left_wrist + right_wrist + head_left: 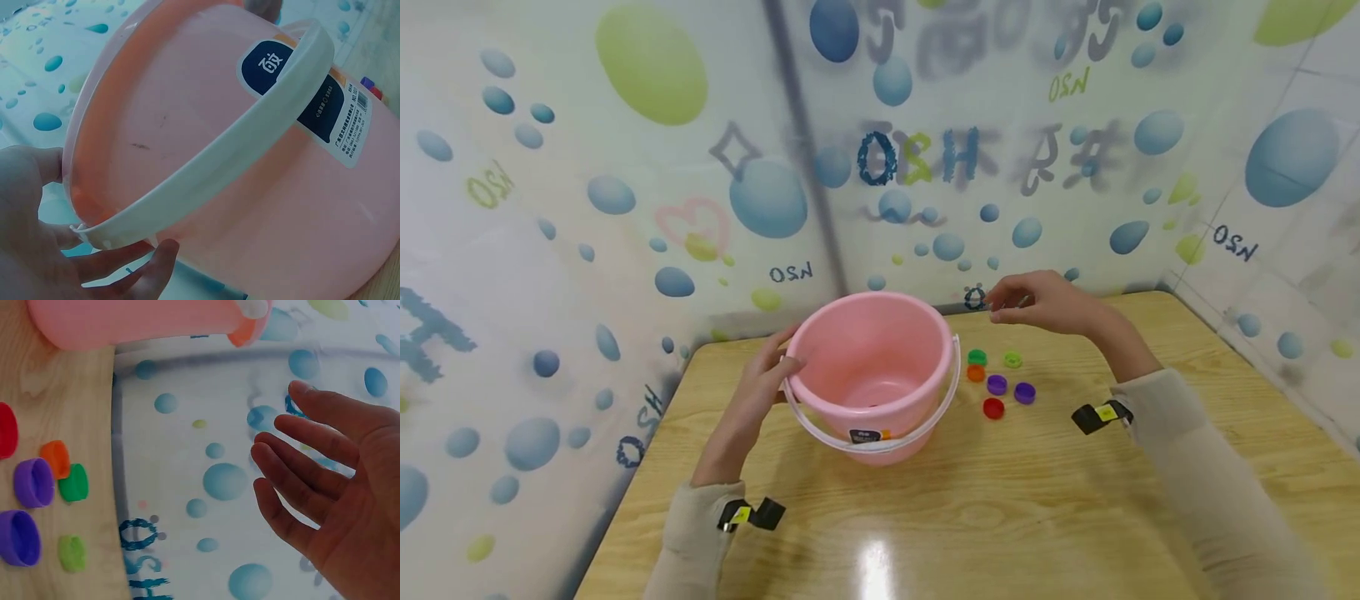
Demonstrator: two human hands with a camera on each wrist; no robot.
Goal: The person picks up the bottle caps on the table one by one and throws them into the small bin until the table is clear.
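Note:
A pink plastic bucket [880, 433] is on the wooden table, its white handle [244, 144] hanging down across the front over a dark label [325, 106]. My left hand [756, 392] grips the bucket's rim at its left side, thumb over the edge and fingers along the outside. To the right of the bucket lie several small plastic bottle caps: a red cap [993, 408], two purple caps such as this purple cap [1025, 393], an orange cap [976, 372], a green cap [977, 357] and a light green cap [1012, 359]. Above and behind them my right hand [331, 469] hovers with relaxed fingers, holding nothing.
A pale curtain [925, 250] printed with blue and green drops hangs along the table's back edge and both sides. The wooden table [1000, 517] stretches toward me in front of the bucket. Each sleeve wears a small black strap, such as the right strap [1101, 415].

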